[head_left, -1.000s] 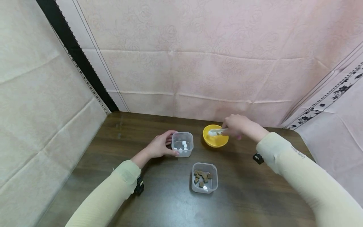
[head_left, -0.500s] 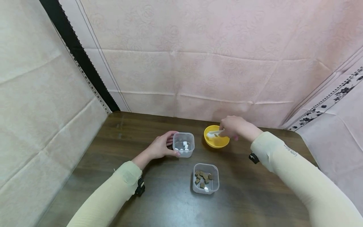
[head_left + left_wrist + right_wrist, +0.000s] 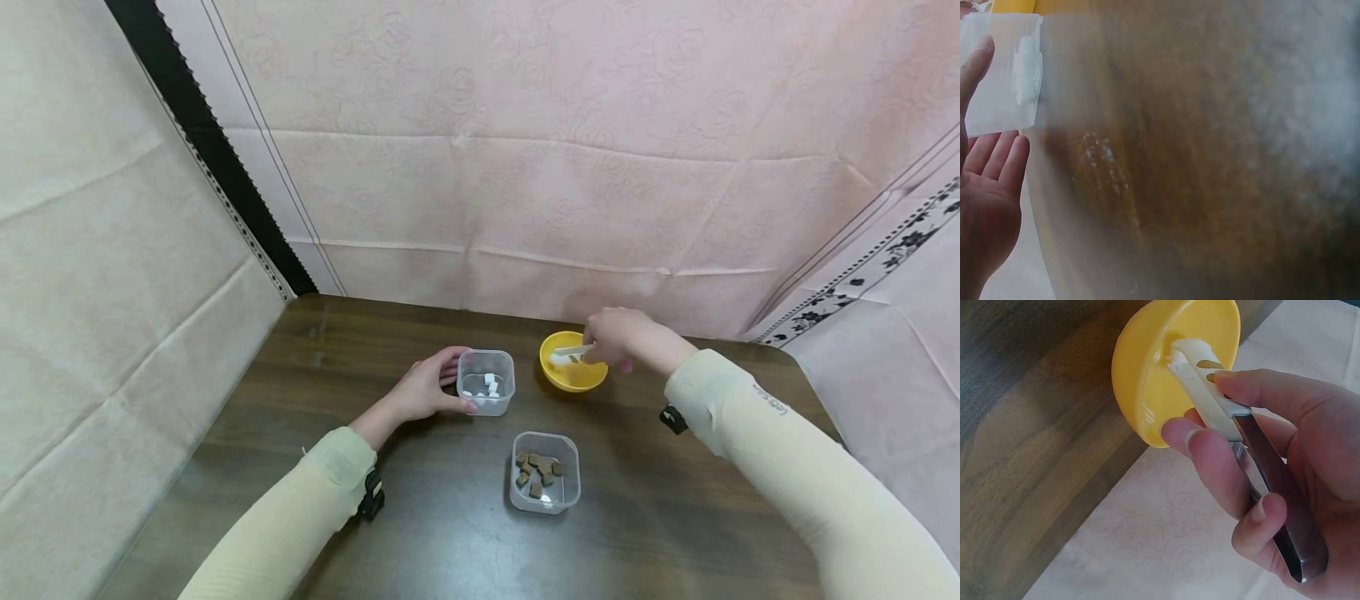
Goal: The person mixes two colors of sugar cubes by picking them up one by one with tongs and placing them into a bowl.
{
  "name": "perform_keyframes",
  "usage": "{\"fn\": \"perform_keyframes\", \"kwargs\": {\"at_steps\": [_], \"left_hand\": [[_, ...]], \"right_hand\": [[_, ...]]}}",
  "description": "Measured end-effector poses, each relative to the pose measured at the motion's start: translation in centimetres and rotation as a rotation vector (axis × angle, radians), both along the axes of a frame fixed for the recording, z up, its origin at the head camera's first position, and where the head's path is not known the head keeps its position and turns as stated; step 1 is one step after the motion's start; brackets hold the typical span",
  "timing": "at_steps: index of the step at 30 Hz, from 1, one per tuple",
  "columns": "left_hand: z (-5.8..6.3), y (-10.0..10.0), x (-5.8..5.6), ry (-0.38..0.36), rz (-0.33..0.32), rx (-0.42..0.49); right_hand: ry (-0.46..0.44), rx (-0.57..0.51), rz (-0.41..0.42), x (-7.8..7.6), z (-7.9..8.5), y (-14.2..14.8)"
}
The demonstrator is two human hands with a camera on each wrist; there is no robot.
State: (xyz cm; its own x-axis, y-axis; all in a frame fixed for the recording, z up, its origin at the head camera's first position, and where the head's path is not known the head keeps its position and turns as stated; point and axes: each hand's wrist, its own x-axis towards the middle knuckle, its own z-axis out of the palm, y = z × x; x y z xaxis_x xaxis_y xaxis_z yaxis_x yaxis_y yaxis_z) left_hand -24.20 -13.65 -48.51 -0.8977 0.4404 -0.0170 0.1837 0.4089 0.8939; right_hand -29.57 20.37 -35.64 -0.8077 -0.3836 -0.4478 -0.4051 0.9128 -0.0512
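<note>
My left hand [image 3: 423, 387] holds a clear plastic container [image 3: 501, 406] by its left side, with the thumb in front and the fingers toward the back. Several small white cubes [image 3: 491, 383] lie in it. In the left wrist view, the thumb lies against the wall of the container [image 3: 1000, 112]. My right hand [image 3: 621, 335] grips a pair of tongs [image 3: 1207, 394] with white slotted tips and a dark brown handle. Their tips reach inside a yellow bowl [image 3: 573, 385]. Whether a white cube sits at the tips cannot be made out.
A second clear container [image 3: 546, 506] with several brown cubes [image 3: 546, 469] stands nearer on the dark wooden table [image 3: 420, 517]. Pale patterned cloth [image 3: 525, 208] hangs behind the table's far edge and along both sides.
The right hand has shifted slightly left over the bowl, and the tongs have turned a little. The left hand and both containers keep their places, apart from a slight shift of the view.
</note>
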Motion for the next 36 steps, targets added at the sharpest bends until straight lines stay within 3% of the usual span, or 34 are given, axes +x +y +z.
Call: {"fn": "perform_keyframes", "kwargs": {"at_steps": [9,23,36], "left_hand": [[-0.2,0.1,0.2,0.004,0.011,0.006],[-0.5,0.0,0.1,0.007,0.021,0.007],[-0.3,0.1,0.3,0.01,0.028,-0.008]], "right_hand": [[-0.005,-0.03,0.0,0.4,0.8,0.5],[0.054,-0.239,0.028,3.2,3.9,1.6],[0.022,-0.339,0.081,4.3,3.7,-0.5]]}}
